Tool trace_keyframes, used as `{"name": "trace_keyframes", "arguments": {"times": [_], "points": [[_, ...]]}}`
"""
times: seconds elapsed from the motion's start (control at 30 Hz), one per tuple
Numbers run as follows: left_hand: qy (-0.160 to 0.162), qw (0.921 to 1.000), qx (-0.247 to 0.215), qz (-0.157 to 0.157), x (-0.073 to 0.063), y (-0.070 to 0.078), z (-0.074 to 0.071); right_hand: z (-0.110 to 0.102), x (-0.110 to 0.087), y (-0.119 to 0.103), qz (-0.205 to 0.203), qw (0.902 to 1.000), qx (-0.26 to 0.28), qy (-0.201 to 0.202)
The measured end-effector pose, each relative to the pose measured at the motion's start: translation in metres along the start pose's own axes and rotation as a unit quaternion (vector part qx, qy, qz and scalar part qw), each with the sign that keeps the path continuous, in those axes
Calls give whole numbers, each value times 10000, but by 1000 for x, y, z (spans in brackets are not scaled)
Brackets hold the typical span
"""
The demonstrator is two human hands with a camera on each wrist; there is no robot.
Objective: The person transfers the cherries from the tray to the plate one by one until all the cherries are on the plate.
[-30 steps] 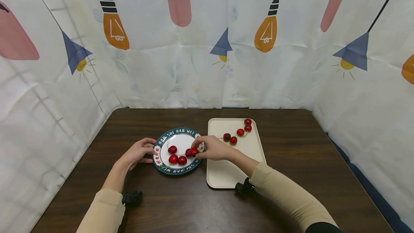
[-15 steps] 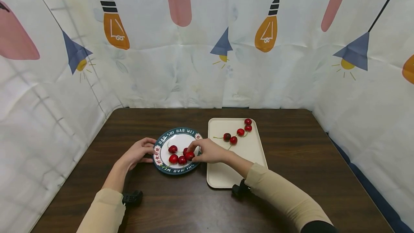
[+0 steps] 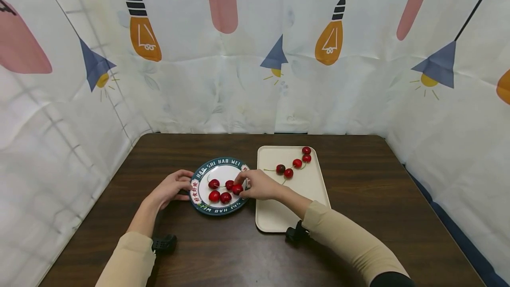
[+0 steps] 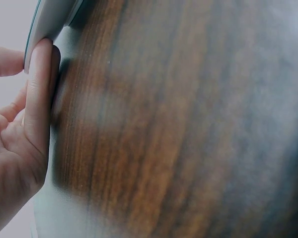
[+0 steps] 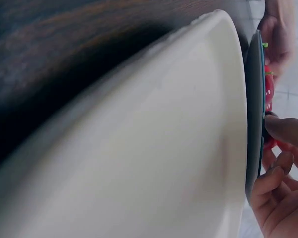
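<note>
A round plate [image 3: 199,174] with a dark green rim and white middle stands at the table's centre-left. Its left edge is held by my left hand [image 3: 172,188]; in the left wrist view the fingers [image 4: 38,94] grip the rim from both faces. Several red cherries [image 3: 214,196] lie on the plate. Over its right side, my right hand [image 3: 258,185] pinches one cherry [image 3: 237,189] between thumb and fingertips, close beside another cherry [image 3: 229,184]. In the right wrist view the thumb [image 5: 285,130] partly covers the pinched fruit.
Right of the plate lies a cream rectangular tray [image 3: 275,216], with my right forearm crossing above it. Several cherries with stems [image 3: 288,173] sit in its far half. The brown wooden table [image 3: 350,180] ends at a patterned curtain [image 3: 247,101] behind.
The right hand, keeping the cherry, shifted slightly left and nearer the plate's middle, then a little back to the right. The left hand stays on the plate's rim.
</note>
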State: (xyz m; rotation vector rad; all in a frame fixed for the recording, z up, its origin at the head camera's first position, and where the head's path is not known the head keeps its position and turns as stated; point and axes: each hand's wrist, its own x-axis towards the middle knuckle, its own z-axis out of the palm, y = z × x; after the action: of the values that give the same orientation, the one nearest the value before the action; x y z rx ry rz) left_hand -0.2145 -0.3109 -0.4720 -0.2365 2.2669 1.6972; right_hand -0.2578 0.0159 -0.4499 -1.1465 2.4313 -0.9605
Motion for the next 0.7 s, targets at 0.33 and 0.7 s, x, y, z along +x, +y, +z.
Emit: {"name": "trace_keyframes", "arguments": {"times": [0.33, 0.7], "points": [[1, 10000, -17, -1, 0, -1, 0, -5, -1, 8, 115, 9998, -26, 144], [-30, 10000, -48, 73, 1, -1, 0, -25, -18, 15, 402, 9980, 178, 464]]}}
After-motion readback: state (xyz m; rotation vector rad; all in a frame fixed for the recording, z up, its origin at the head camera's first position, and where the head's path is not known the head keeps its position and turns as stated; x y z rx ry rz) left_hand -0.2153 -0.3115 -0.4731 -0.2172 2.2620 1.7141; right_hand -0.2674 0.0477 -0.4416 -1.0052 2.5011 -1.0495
